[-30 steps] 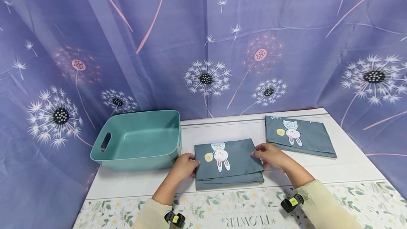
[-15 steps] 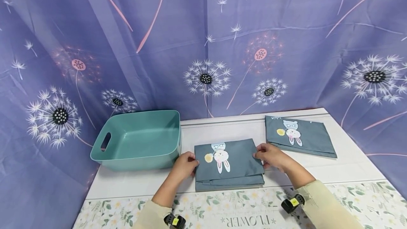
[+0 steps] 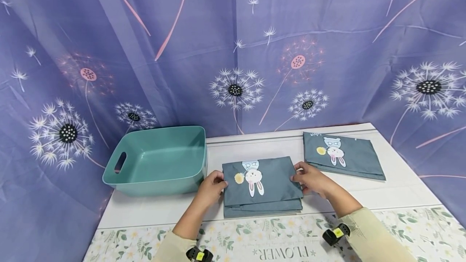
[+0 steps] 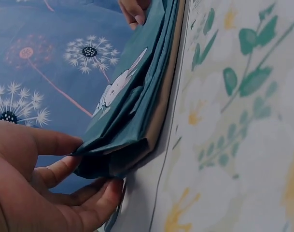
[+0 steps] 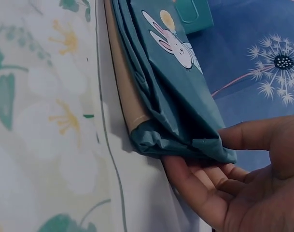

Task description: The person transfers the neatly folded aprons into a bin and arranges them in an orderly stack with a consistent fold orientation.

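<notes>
Folded bunny-print cloth (image 3: 276, 179) shifts slightly toward rear of table (image 3: 364, 195). Left hand (image 3: 211, 189) and right hand (image 3: 310, 178) pinch its opposite ends, some fingers part-hidden beneath. Teal bin (image 3: 164, 161) to its left, cut off in right-wrist view.

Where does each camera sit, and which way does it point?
Head: worn on the head, looking forward and down at a folded grey-green cloth with a rabbit print between left hand and right hand; cream sleeves show.
Left wrist: worn there, looking along that cloth from its left end; left hand close up, right hand's fingers at the top.
Right wrist: worn there, looking from the right end; right hand close up.
Shared: both wrist views show that same cloth.
</notes>
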Action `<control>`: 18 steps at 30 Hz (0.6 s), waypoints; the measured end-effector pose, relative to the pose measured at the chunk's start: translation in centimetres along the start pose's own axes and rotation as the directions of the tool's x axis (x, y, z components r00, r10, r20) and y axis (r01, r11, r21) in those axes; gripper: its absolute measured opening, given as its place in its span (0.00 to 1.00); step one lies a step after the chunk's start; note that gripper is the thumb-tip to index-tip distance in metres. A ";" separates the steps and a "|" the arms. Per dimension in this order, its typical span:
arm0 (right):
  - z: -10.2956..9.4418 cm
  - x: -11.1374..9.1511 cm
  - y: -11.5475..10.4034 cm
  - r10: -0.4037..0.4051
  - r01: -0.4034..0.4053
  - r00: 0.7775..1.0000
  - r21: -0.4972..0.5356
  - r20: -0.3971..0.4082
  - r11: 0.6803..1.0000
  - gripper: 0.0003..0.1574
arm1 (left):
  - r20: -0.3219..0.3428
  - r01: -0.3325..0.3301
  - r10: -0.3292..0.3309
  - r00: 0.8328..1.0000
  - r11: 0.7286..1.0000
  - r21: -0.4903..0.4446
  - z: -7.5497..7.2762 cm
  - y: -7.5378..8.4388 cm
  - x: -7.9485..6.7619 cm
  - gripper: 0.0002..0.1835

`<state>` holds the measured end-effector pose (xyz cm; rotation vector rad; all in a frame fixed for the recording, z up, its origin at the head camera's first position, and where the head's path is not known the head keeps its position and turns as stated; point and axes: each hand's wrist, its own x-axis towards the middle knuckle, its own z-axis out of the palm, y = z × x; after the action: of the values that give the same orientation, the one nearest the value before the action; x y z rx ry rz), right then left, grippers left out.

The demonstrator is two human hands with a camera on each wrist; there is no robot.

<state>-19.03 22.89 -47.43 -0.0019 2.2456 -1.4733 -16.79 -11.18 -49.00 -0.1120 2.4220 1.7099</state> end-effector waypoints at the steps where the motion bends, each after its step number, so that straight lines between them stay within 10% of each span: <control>1: 0.0 0.0 0.0 0.001 -0.001 1.000 0.004 -0.001 1.000 0.28 | 0.000 0.003 -0.003 1.000 1.000 -0.014 0.0 0.0 0.0 0.06; 18: -0.2 0.2 0.4 0.007 -0.010 1.000 0.099 0.022 0.995 0.26 | 0.025 0.058 -0.055 0.998 0.986 -0.158 0.1 -0.1 -0.3 0.16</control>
<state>-19.15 23.21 -47.78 0.0224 2.1508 -1.5708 -16.49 -11.16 -49.09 -0.1808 2.2433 1.8661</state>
